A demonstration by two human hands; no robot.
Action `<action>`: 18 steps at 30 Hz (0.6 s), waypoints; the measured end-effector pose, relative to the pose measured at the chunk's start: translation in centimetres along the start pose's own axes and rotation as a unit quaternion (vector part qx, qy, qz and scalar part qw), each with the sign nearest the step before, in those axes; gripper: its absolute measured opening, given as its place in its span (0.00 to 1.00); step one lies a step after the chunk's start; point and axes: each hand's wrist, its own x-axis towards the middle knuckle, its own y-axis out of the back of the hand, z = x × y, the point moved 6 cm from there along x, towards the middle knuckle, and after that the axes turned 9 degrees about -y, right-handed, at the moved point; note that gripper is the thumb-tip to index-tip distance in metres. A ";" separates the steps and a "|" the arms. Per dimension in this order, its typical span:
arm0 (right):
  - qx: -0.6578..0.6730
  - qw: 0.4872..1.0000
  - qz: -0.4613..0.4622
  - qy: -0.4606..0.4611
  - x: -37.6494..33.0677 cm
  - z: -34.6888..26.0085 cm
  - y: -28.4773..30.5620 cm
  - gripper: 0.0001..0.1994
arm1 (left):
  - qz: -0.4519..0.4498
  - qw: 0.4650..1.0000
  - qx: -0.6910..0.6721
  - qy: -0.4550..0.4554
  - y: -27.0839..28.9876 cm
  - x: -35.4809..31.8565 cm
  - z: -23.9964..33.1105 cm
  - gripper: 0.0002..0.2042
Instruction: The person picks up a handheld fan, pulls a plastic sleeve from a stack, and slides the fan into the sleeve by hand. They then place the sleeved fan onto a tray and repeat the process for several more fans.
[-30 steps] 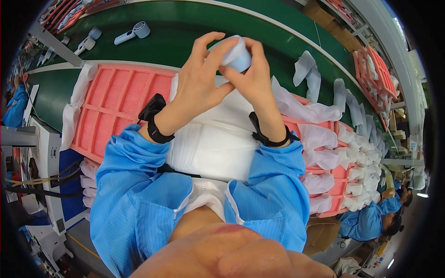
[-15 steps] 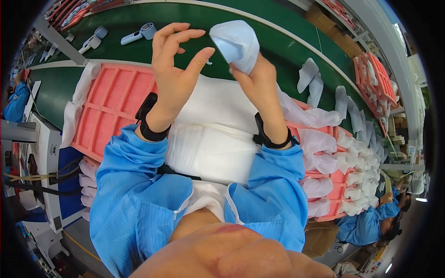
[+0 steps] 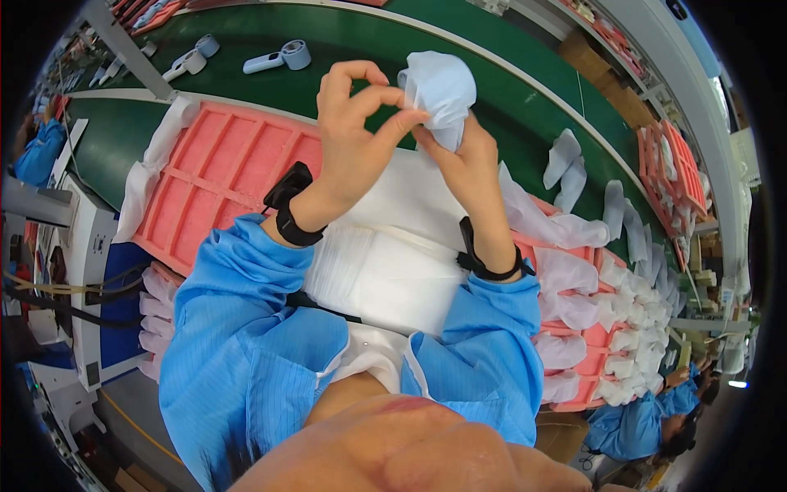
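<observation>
My right hand (image 3: 469, 164) holds up a light blue bundle, apparently a handheld fan (image 3: 449, 82) in a thin white foam sheet (image 3: 447, 138). From the other side my left hand (image 3: 354, 135) pinches the edge of the sheet between thumb and fingers. The bundle is above the far side of a stack of white foam sheets (image 3: 385, 271); its lower part is hidden by my right hand. Most of the blue surface shows only faintly through the wrapping.
Left lies a pink compartment tray (image 3: 221, 160); right, pink trays hold several white wrapped items (image 3: 566, 275). Unwrapped light blue handheld fans (image 3: 279, 57) and wrapped pieces (image 3: 566, 160) lie on the green conveyor belt (image 3: 361, 37). A co-worker in blue (image 3: 631, 426) is at lower right.
My left hand has come right to the bundle, and its fingers have closed on the sheet's edge. The bundle has turned, with more wrapping now over its front.
</observation>
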 end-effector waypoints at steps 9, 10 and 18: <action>-0.062 0.993 -0.009 -0.104 4.5 10.0 2.1 0.22 | -0.163 0.964 0.140 0.154 -2.8 2.9 -17.0 0.13; -0.060 0.993 -0.003 -0.102 4.8 11.3 1.9 0.22 | -0.180 0.948 0.215 0.148 -2.4 2.6 -19.8 0.19; -0.229 0.968 0.103 -0.023 4.4 9.0 2.8 0.28 | -0.258 0.841 0.177 0.442 -0.5 -4.0 -34.1 0.45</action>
